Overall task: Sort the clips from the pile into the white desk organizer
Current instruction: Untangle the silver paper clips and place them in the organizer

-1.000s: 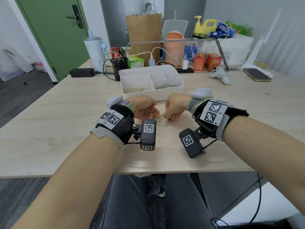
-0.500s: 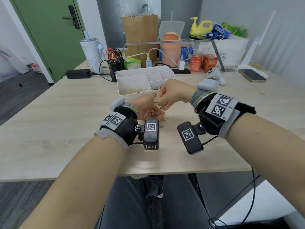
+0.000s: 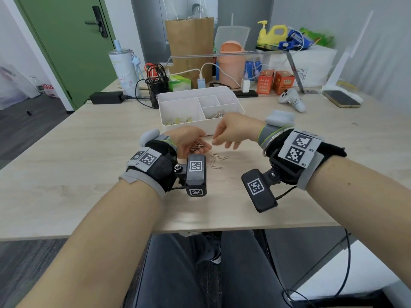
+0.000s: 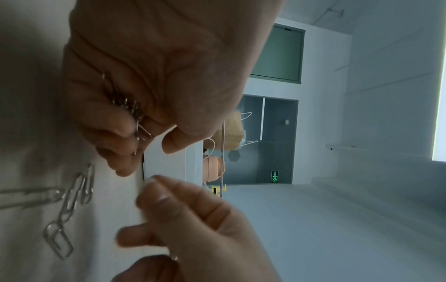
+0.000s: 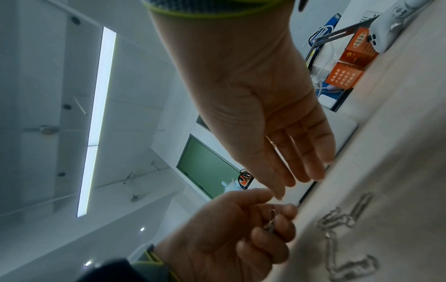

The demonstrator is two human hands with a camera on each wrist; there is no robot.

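In the head view my left hand (image 3: 198, 144) lies palm-up on the table, its fingers curled round a bunch of silver paper clips (image 3: 198, 146). The left wrist view shows those clips (image 4: 131, 108) tucked in the curled fingers. My right hand (image 3: 222, 143) hovers just to the right, fingers relaxed and spread, holding nothing; the right wrist view shows its fingers (image 5: 289, 162) straight. A few loose silver clips (image 3: 216, 160) lie on the table below both hands. Right behind stands the white desk organizer (image 3: 239, 108), with yellow clips (image 3: 178, 121) front left and silver clips (image 3: 216, 115) front right.
Behind the organizer are a black mesh pen cup (image 3: 156, 87), a black power brick (image 3: 106, 97), chargers with cables and two orange boxes (image 3: 275, 82). A white controller (image 3: 291, 98) and a phone (image 3: 340, 98) lie at the right. The table's near edge is close to my wrists.
My right hand pinched at the pile, rose to the organizer's front edge, then dropped back beside my left hand with fingers spread and empty. My left hand kept its clips.
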